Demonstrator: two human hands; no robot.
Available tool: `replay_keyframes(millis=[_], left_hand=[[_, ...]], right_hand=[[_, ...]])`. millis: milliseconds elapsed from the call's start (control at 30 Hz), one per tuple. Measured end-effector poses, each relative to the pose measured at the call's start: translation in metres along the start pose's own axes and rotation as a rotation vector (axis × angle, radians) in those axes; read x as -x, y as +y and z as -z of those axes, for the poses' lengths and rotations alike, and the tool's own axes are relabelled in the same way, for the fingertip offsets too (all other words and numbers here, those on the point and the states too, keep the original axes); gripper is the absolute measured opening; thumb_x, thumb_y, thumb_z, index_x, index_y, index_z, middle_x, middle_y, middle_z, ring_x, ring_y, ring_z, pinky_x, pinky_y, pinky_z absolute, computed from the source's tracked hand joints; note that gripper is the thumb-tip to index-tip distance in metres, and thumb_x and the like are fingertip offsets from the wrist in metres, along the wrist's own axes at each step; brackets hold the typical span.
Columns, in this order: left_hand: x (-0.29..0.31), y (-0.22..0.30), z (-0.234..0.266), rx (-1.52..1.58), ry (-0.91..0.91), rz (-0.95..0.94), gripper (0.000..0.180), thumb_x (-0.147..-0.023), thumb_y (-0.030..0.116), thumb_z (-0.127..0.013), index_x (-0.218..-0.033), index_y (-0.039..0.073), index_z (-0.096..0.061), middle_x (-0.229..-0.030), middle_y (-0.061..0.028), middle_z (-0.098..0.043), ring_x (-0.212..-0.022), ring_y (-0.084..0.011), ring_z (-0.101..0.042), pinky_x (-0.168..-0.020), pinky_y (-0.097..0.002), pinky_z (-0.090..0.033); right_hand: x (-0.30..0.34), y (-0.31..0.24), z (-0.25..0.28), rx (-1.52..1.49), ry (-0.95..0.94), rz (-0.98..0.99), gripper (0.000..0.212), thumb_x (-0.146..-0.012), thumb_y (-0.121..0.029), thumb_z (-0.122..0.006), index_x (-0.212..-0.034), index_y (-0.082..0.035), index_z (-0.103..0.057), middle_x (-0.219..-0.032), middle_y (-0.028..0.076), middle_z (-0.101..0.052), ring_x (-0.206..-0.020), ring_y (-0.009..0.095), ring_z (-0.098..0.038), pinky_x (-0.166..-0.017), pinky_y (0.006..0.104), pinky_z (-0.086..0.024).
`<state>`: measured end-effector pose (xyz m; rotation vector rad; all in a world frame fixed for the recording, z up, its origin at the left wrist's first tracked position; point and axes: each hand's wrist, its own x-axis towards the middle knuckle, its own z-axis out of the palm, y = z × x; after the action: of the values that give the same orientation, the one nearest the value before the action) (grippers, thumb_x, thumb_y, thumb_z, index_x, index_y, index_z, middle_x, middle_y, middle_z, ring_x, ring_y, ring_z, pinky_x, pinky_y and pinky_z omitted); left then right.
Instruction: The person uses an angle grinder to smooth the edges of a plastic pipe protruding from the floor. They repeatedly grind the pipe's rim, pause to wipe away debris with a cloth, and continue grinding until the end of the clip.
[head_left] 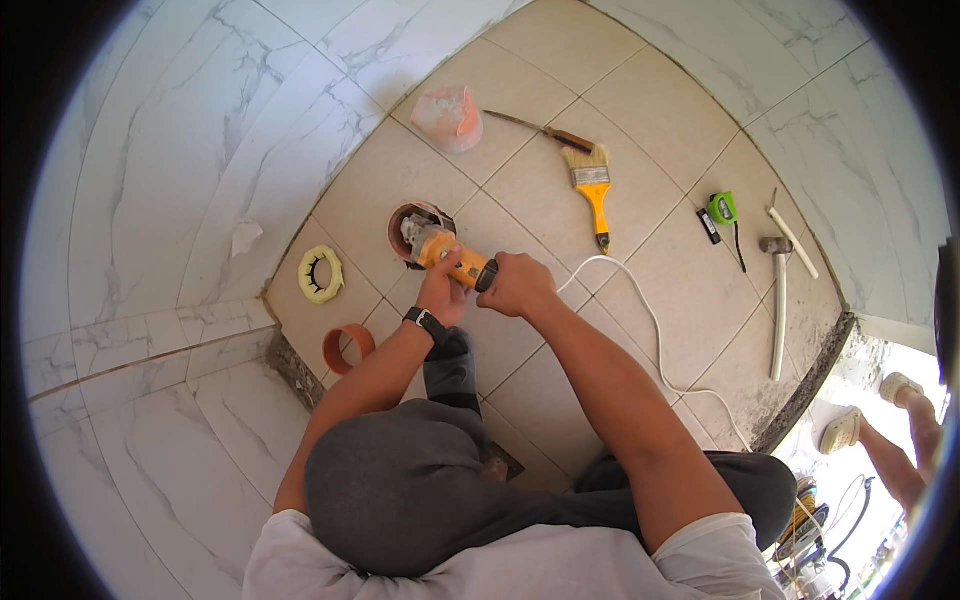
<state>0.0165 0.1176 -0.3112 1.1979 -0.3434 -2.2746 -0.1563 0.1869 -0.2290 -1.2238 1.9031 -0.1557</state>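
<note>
An orange angle grinder [464, 267] lies across my two closed hands. My left hand [442, 294], with a dark watch on its wrist, wraps round the front of its body. The black rear end is gripped by my right hand [523, 284]. The grinder's metal head is at the mouth of a round orange-brown pipe [398, 216] set in the tiled floor; its disc cannot be made out. A white cord [656, 330] runs over the tiles from near my right hand.
Left of the pipe lie a roll of pale tape [305, 277] and a cut pipe ring [333, 350]. Beyond are a dusty pinkish container [440, 118], a pointed tool [570, 138] and a paintbrush [597, 195]. At right are a green tape measure [721, 207], a hammer [780, 310] and a person's legs [885, 455].
</note>
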Motion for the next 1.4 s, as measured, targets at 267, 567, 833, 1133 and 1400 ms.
replay_keyframes(millis=[267, 567, 833, 1133, 1400], left_hand=[[-0.008, 0.004, 0.01, -0.011, -0.06, 0.031, 0.032, -0.102, 0.027, -0.067, -0.129, 0.014, -0.054, -0.125, -0.0066, -0.064, -0.12, -0.026, -0.061, -0.108, -0.0475, -0.045], [-0.008, 0.001, 0.008, 0.004, -0.037, 0.021, 0.031, -0.101, 0.027, -0.068, -0.127, 0.015, -0.055, -0.124, -0.0056, -0.065, -0.12, -0.0261, -0.061, -0.106, -0.0486, -0.046], [-0.009, 0.002, 0.007, 0.004, -0.031, 0.03, 0.031, -0.1, 0.026, -0.07, -0.126, 0.017, -0.056, -0.121, -0.0041, -0.065, -0.117, -0.0252, -0.062, -0.105, -0.0473, -0.045], [-0.001, 0.006, -0.004, 0.043, -0.041, 0.039, 0.032, -0.099, 0.023, -0.072, -0.124, 0.014, -0.054, -0.115, -0.0031, -0.062, -0.112, -0.0219, -0.062, -0.104, -0.0414, -0.045], [-0.001, 0.007, -0.007, 0.044, -0.037, 0.034, 0.032, -0.1, 0.023, -0.072, -0.125, 0.015, -0.054, -0.118, -0.0029, -0.062, -0.114, -0.0223, -0.062, -0.105, -0.043, -0.045]], right_hand=[[-0.002, -0.003, 0.005, 0.012, -0.023, -0.005, 0.048, -0.07, -0.038, -0.078, -0.106, -0.007, -0.072, -0.098, 0.017, -0.076, -0.093, 0.034, -0.075, -0.083, 0.0438, -0.061], [-0.004, -0.005, 0.015, 0.051, -0.084, -0.015, 0.05, -0.07, -0.04, -0.079, -0.108, -0.009, -0.073, -0.102, 0.014, -0.077, -0.096, 0.031, -0.076, -0.085, 0.0422, -0.061], [-0.006, -0.001, 0.014, 0.044, -0.071, -0.008, 0.051, -0.069, -0.039, -0.08, -0.109, -0.008, -0.073, -0.103, 0.015, -0.077, -0.097, 0.032, -0.076, -0.085, 0.0424, -0.061], [-0.007, -0.003, 0.017, 0.053, -0.081, -0.008, 0.051, -0.07, -0.039, -0.08, -0.11, -0.009, -0.073, -0.104, 0.014, -0.076, -0.097, 0.032, -0.076, -0.086, 0.042, -0.061], [-0.007, -0.003, 0.019, 0.064, -0.081, -0.008, 0.052, -0.07, -0.04, -0.08, -0.11, -0.009, -0.073, -0.104, 0.014, -0.076, -0.097, 0.031, -0.076, -0.086, 0.0414, -0.061]])
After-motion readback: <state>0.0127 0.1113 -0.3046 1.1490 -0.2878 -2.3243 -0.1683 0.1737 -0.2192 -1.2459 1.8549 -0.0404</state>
